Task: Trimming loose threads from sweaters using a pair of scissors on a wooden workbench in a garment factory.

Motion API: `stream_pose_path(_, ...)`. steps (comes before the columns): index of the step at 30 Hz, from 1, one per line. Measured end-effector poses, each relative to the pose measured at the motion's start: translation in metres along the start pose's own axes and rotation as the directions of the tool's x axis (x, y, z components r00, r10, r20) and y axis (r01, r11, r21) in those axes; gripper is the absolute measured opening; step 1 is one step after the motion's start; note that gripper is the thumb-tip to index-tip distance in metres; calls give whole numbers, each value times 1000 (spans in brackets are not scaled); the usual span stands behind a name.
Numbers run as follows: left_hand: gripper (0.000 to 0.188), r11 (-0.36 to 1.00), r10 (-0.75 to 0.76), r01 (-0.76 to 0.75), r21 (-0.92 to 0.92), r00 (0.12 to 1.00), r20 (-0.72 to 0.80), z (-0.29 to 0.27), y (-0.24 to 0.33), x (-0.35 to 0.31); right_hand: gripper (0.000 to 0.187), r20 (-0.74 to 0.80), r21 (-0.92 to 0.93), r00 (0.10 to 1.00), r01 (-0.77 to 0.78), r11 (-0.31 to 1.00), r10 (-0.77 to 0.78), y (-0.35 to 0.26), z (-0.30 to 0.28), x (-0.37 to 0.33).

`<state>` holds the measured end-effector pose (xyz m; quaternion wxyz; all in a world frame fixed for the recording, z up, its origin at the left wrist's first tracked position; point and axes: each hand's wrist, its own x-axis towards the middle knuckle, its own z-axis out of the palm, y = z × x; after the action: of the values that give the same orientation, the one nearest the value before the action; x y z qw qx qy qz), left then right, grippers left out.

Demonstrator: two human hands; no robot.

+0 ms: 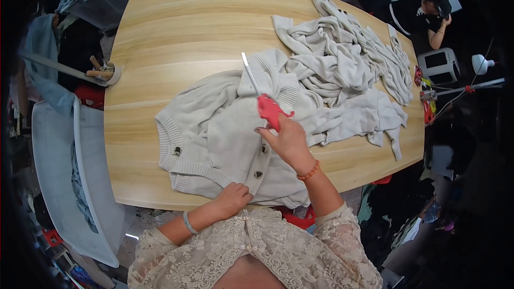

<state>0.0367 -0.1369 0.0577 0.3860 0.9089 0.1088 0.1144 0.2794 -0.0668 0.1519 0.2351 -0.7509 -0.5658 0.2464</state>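
A cream knitted cardigan (225, 123) lies spread on the wooden table in front of me, with ribbed edges and dark buttons down its front band. My right hand (289, 142) is closed around red-handled scissors (269, 110) above the cardigan. Their narrow metal blades point up and away, toward a ribbed part of the knit. The fingers partly hide the handle. At the table's near edge, my left hand (234, 199) has its fingers curled on the cardigan's lower edge beside the button band.
More cream knitwear (342, 61) is heaped on the right of the wooden table (166, 27). A large white bin (59, 171) stands at left, near a round holder with wooden-handled tools (110, 73). Further bins line the far edge. Another person (423, 10) is at the far right.
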Motion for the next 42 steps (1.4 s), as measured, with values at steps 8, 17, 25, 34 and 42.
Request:
stream_pose_path(8, 45, 942, -327, 327, 75, 945, -11, -22, 7, -32, 36, -122, -222, 965, -254, 941, 232, 57, 43, 65)
stream_pose_path(17, 34, 923, -383, 382, -31, 915, -124, -18, 22, -34, 48, -192, -183, 947, -294, 938, 259, 83, 35, 108)
stream_pose_path(25, 37, 865, -388, 493, 99, 779, -493, -52, -31, -48, 28, -275, 117, 896, -328, 937, 348, 149, 4, 110)
stream_pose_path(34, 31, 745, -2, 370, 555, 833, -553, -135, -31, -70, 30, -40, 79, 904, -422, 903, 426, 99, -99, -104)
stream_pose_path(42, 51, 723, -518, 604, 336, 795, -315, -42, -50, -99, 27, -69, -553, 983, -181, 813, 172, 135, -21, -209)
